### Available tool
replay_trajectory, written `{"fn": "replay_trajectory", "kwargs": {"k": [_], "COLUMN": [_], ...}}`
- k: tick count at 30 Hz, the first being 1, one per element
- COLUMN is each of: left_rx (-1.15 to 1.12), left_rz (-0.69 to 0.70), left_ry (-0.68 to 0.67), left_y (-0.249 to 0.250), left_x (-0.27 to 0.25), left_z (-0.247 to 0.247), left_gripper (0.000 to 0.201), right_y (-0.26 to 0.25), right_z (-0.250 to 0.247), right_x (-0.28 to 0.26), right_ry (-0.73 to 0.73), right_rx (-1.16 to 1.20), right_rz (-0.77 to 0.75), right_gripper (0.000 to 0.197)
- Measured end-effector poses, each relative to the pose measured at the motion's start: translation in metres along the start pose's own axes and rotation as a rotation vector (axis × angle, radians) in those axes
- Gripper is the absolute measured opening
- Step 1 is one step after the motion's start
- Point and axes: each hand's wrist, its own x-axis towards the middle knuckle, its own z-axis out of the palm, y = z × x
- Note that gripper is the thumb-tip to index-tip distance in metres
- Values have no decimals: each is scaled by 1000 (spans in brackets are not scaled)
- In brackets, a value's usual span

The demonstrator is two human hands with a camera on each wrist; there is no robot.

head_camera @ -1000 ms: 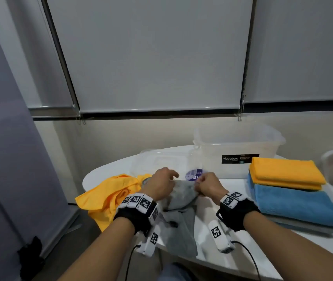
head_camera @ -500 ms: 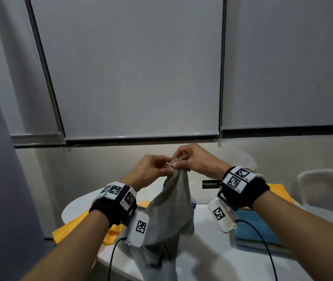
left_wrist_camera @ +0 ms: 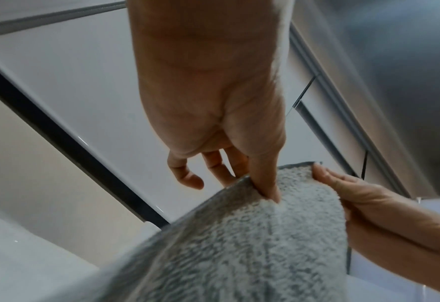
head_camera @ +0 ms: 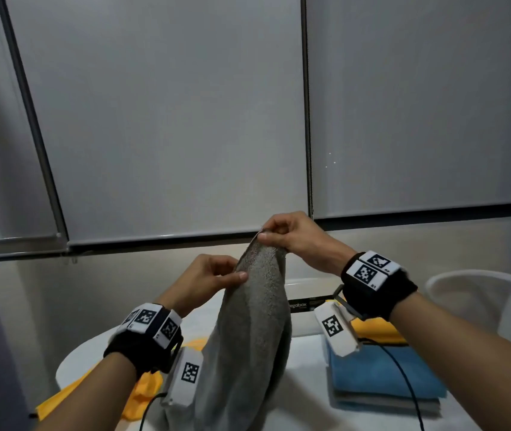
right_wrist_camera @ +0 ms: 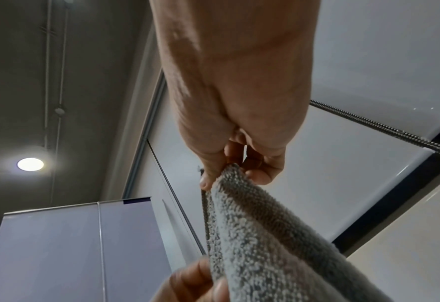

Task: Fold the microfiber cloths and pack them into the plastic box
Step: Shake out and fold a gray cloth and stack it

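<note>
Compared with half a second earlier, both hands have parted along the cloth's upper edge: the right hand (head_camera: pixel 294 236) now sits higher and to the right, the left hand (head_camera: pixel 209 279) lower and to the left, whereas before they met at one point. Grey microfiber cloth (head_camera: pixel 254 337) hangs in the air above the white table (head_camera: pixel 307 399), its lower part dropping out of the head view. Right hand: thumb and forefinger pinch the topmost corner of the cloth, seen from the right wrist (right_wrist_camera: pixel 229 169) with the other fingers curled behind. Left hand: thumb and fingers pinch the cloth's left edge a little below that corner; the left wrist view (left_wrist_camera: pixel 213 102) shows the thumb pressed into the pile and the remaining fingers loosely bent behind the fabric. Cloth between the two grips is slack and curved, not taut. Plastic box (head_camera: pixel 310 293) stands on the table behind the cloth, mostly hidden; only a strip of its wall with a dark label shows. Unfolded yellow cloth (head_camera: pixel 142 396) lies on the table's left side, under the left forearm. Folded stack (head_camera: pixel 384 377), right side of table: yellow on blue on a pale layer. White chair (head_camera: pixel 481 297) beyond the table at right
</note>
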Motion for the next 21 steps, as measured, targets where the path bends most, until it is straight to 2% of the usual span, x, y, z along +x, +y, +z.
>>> {"fn": "replay_trajectory", "kwargs": {"k": [3, 7, 13, 15, 17, 21], "left_rx": [180, 356, 570, 613, 601, 392], "left_rz": [-31, -89, -191, -227, -247, -127], "left_ry": [-11, -76, -51, 2, 118, 345], "left_y": [-10, -30, -56, -61, -60, -39], "left_x": [-4, -17, -47, -54, -59, -69], "left_z": [-12, -26, -72, -93, -111, -134], "left_gripper": [11, 13, 4, 6, 5, 8], "right_y": [0, -5, 0, 10, 22, 34], "right_z": [-12, -23, -65, -73, -74, -77], "right_x": [-2, -4, 4, 3, -2, -10], "right_ry": [17, 42, 272, 288, 279, 297], "right_rx": [-4, -16, 45, 21, -19, -40], "right_rz": [9, 6, 28, 73, 113, 134], "right_gripper": [13, 20, 22, 23, 26, 24]}}
